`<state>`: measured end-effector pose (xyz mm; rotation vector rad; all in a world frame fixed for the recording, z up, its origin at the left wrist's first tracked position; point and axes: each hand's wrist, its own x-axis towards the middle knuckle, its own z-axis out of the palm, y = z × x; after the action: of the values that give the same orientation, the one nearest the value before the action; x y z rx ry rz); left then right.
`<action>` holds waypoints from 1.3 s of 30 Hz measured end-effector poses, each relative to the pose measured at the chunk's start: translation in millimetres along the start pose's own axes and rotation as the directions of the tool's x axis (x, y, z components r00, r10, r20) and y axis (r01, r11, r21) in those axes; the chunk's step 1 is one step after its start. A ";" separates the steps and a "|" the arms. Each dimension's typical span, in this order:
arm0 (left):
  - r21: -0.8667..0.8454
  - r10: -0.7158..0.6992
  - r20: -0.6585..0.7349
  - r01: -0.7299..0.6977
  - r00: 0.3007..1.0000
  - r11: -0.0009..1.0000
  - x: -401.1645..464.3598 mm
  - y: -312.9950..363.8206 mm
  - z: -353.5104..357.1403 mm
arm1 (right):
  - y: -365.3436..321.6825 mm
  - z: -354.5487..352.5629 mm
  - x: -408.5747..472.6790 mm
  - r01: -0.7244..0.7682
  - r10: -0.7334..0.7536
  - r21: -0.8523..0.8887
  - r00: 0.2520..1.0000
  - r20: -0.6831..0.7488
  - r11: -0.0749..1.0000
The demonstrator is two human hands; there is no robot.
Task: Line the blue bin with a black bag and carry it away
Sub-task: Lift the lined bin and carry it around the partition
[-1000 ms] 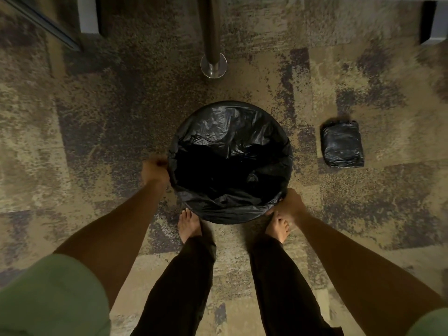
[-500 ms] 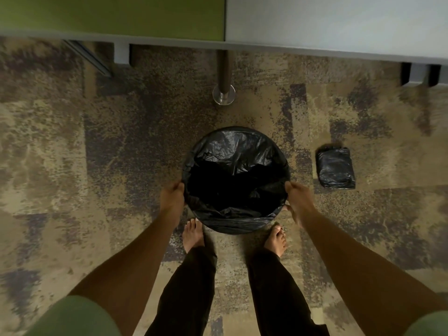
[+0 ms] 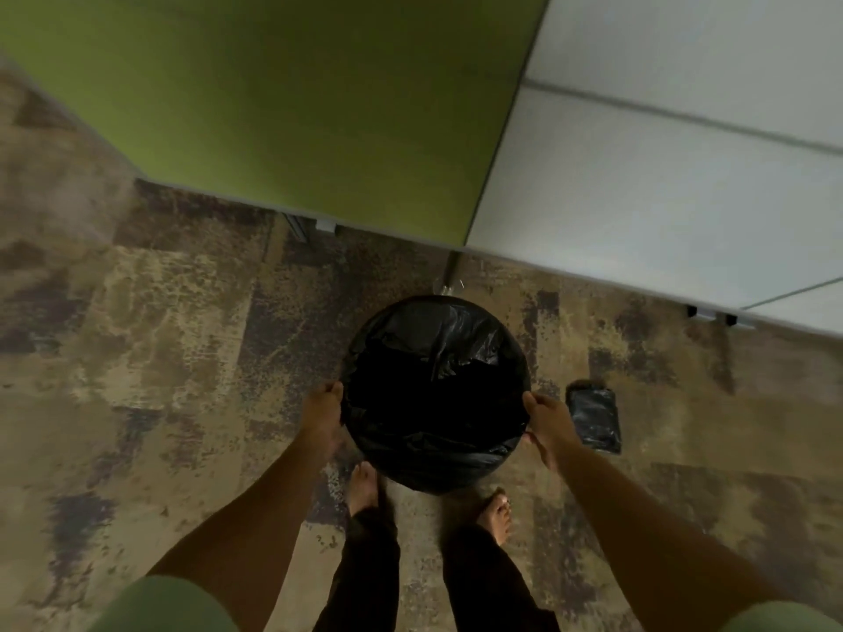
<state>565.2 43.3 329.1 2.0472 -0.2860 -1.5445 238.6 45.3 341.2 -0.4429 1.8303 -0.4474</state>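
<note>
The round bin (image 3: 435, 472) is in front of my bare feet, wholly covered by a black bag (image 3: 433, 353) folded over its rim, so none of its blue shows. My left hand (image 3: 323, 415) grips the bin's left side. On the right side my right hand (image 3: 549, 424) holds the rim with fingers curled over the bag. Whether the bin touches the carpet cannot be told.
A folded pack of black bags (image 3: 594, 419) lies on the patterned carpet just right of my right hand. A green panel (image 3: 283, 107) and a white panel (image 3: 661, 184) stand behind the bin, with a metal post (image 3: 450, 273) at their foot.
Both hands have shifted to opposite sides of the rim. The view has tipped up and turned, showing much more of the green and white panels, and the bin now hides most of the post's foot.
</note>
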 end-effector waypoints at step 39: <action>-0.283 0.018 -0.373 -0.132 0.927 0.950 12.6 162.3 -386.2 | -276.4 419.6 -134.8 0.311 -0.124 -0.501 0.920 0.372 0.808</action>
<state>956.0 19.3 478.7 1.9977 0.0176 -1.0519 699.4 -157.5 472.4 -1.0767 1.5648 0.0244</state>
